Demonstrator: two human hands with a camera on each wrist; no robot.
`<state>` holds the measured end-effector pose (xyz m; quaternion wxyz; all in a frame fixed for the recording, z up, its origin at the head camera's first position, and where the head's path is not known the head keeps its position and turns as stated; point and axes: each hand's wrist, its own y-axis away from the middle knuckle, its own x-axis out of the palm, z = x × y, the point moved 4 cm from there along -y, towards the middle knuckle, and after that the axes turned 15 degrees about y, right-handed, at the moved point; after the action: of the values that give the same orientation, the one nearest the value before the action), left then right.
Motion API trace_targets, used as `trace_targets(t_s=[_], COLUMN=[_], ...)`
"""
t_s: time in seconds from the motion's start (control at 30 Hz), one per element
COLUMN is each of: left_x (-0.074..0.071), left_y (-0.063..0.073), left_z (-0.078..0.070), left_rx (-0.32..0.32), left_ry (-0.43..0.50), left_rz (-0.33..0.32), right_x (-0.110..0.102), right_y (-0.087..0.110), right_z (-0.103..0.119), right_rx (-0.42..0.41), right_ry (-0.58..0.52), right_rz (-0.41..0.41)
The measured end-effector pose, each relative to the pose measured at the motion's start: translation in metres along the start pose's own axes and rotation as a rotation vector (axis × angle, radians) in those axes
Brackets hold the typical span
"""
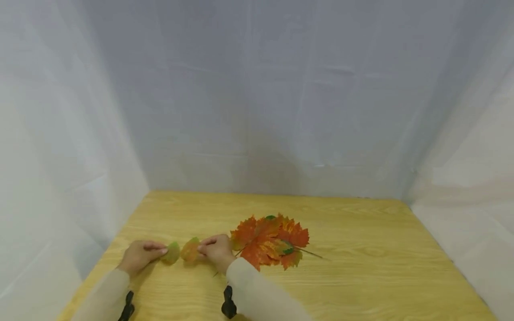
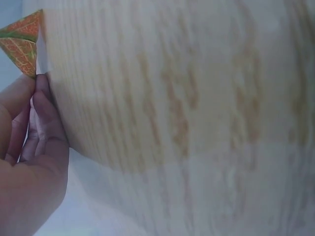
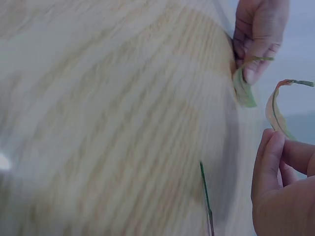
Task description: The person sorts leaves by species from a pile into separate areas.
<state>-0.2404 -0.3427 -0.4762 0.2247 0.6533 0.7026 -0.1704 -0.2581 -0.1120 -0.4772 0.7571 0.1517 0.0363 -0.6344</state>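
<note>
My left hand (image 1: 138, 257) pinches a small yellow-green leaf (image 1: 172, 253) between thumb and fingertips, at the left of the table. In the left wrist view the held leaf (image 2: 22, 42) shows orange with pale veins and a green midrib. Facing it, my right hand (image 1: 218, 250) pinches an orange leaf (image 1: 189, 250) with a green edge. The two leaves are held apart, side by side. In the right wrist view, both the right hand's leaf (image 3: 273, 110) and the left hand's leaf (image 3: 242, 88) look curved, seen nearly edge-on.
Just right of my right hand lies a bunch of red-orange maple leaves (image 1: 265, 240), a few green ones among them. A thin dark stem (image 1: 311, 253) sticks out to its right. Another green stem (image 3: 205, 189) lies near my right hand. White sheeting (image 1: 273, 98) surrounds the wooden table (image 1: 381, 258).
</note>
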Motion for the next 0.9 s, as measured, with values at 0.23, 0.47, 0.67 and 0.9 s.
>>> trace_targets(t_s=[0.23, 0.47, 0.67, 0.9], left_x=[-0.001, 0.001, 0.001, 0.000], left_y=[0.004, 0.004, 0.002, 0.003], left_z=[0.001, 0.001, 0.000, 0.002], left_rx=[-0.001, -0.017, -0.020, -0.058], left_ry=[-0.002, 0.030, 0.050, 0.081], left_rz=[-0.007, -0.006, -0.016, -0.016], right_x=[0.015, 0.016, 0.017, 0.021], right_y=[0.011, 0.009, 0.002, -0.002], right_z=[-0.005, -0.006, -0.006, -0.006], right_rx=[0.074, 0.045, 0.023, 0.001], right_ry=[0.070, 0.103, 0.148, 0.200], right_rz=[-0.143, -0.187, -0.176, -0.161])
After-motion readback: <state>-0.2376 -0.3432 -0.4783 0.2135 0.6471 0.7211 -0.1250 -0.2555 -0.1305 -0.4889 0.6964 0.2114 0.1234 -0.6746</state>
